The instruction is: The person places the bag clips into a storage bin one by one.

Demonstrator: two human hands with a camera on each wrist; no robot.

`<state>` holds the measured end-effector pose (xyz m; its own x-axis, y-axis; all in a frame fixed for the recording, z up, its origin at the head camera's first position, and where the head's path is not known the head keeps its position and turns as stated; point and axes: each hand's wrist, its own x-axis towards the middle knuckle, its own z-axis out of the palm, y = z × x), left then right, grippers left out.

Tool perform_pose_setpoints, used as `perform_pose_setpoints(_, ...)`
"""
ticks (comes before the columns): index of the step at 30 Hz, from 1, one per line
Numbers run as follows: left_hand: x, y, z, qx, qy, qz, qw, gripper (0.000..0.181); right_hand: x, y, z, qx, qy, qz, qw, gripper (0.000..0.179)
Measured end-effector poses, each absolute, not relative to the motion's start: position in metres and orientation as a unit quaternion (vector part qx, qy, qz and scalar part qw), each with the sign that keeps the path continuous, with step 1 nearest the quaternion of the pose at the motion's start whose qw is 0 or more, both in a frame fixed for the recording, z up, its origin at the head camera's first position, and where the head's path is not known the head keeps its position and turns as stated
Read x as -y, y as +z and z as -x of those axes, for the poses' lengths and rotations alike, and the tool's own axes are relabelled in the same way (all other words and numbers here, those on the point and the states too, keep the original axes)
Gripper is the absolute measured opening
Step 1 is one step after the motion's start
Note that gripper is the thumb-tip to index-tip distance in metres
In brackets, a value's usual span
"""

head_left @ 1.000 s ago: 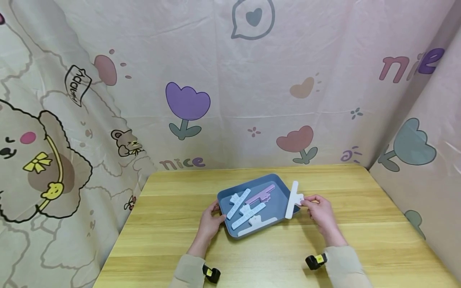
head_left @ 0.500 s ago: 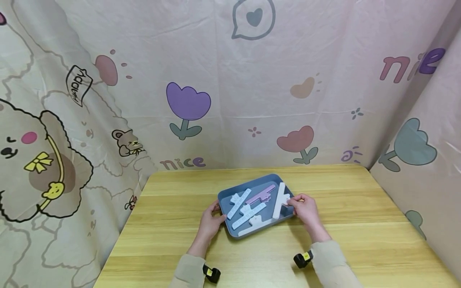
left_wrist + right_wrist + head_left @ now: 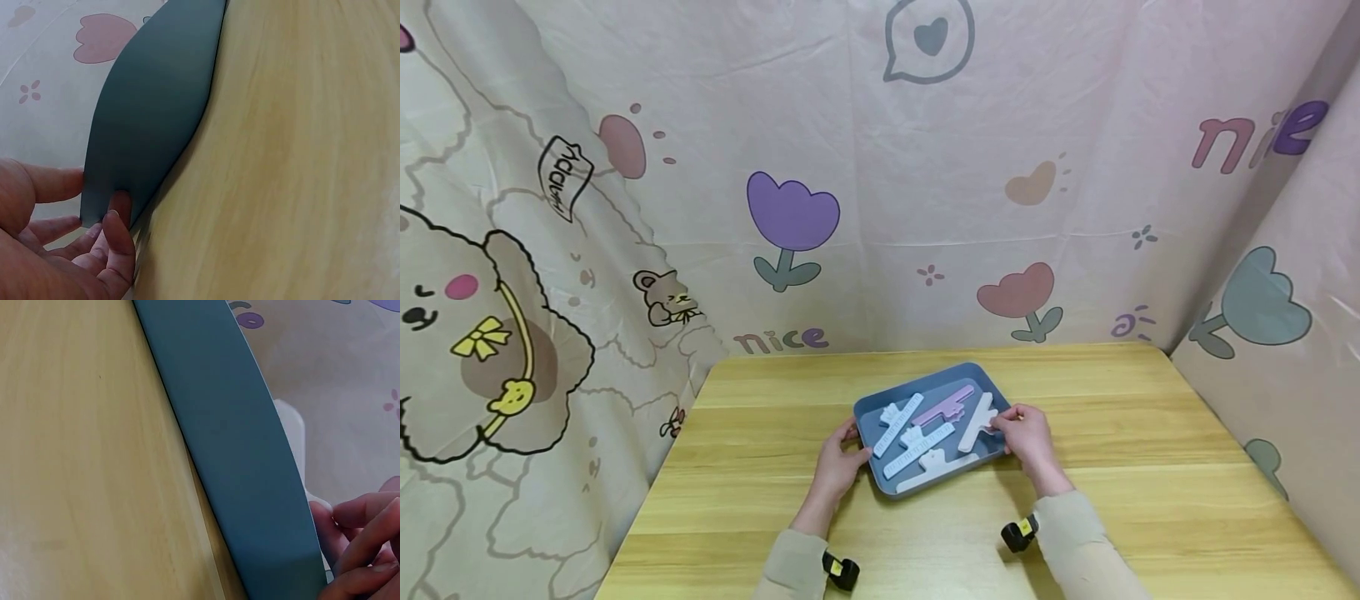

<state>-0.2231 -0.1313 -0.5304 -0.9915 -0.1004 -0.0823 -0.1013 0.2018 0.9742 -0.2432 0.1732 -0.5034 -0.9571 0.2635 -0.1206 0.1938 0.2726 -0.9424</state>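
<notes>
A shallow blue-grey tray (image 3: 953,377) sits at an angle on the table. My left hand (image 3: 837,467) grips its left end, thumb at the rim and fingers against the outer wall. Between the thumb and fingers of my right hand (image 3: 1028,435) is the tab of a long white clip (image 3: 975,427), low inside the tray's right end. Whether it touches the floor, I cannot tell. Also in the tray lie two light blue clips (image 3: 919,451), a purple clip (image 3: 940,407) and another white clip (image 3: 937,472). In the right wrist view the tray wall (image 3: 219,437) hides most of the held clip.
The light wooden table (image 3: 760,417) extends on all sides of the tray. Printed cloth (image 3: 887,208) hangs behind it and at both sides. Each wrist carries a small black camera, such as the right one (image 3: 1018,535).
My right hand has moved left and brought the white clip from over the tray's right rim down inside it. The left hand and tray have stayed in place.
</notes>
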Motion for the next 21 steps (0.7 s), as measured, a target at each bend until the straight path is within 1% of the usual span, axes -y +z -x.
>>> perform_pose_setpoints(2, 0.131, -0.530, 0.223, -0.775, 0.629, 0.066, 0.002, 0.065, -0.172, -0.504, 0.243, 0.802, 0.583, 0.134, 0.011, 0.012)
perform_pose_setpoints(6, 0.130, -0.530, 0.223, -0.773, 0.630, 0.074, 0.006, 0.065, -0.171, -0.505, 0.242, 0.814, 0.573, 0.098, -0.028, 0.029)
perform_pose_setpoints(8, 0.130, -0.530, 0.223, -0.772, 0.631, 0.076, 0.009, 0.065, -0.171, -0.504, 0.241, 0.817, 0.569, 0.087, -0.037, 0.034)
perform_pose_setpoints(10, 0.129, -0.529, 0.222, -0.771, 0.632, 0.078, 0.012, 0.064, -0.173, -0.504, 0.240, 0.819, 0.567, 0.078, -0.038, 0.035)
perform_pose_setpoints(15, 0.130, -0.529, 0.222, -0.775, 0.627, 0.078, 0.010, 0.064, -0.181, -0.501, 0.236, 0.813, 0.578, 0.059, -0.037, 0.030)
perform_pose_setpoints(21, 0.132, -0.528, 0.223, -0.779, 0.621, 0.079, 0.007, 0.064, -0.191, -0.491, 0.229, 0.802, 0.595, 0.015, -0.060, 0.029)
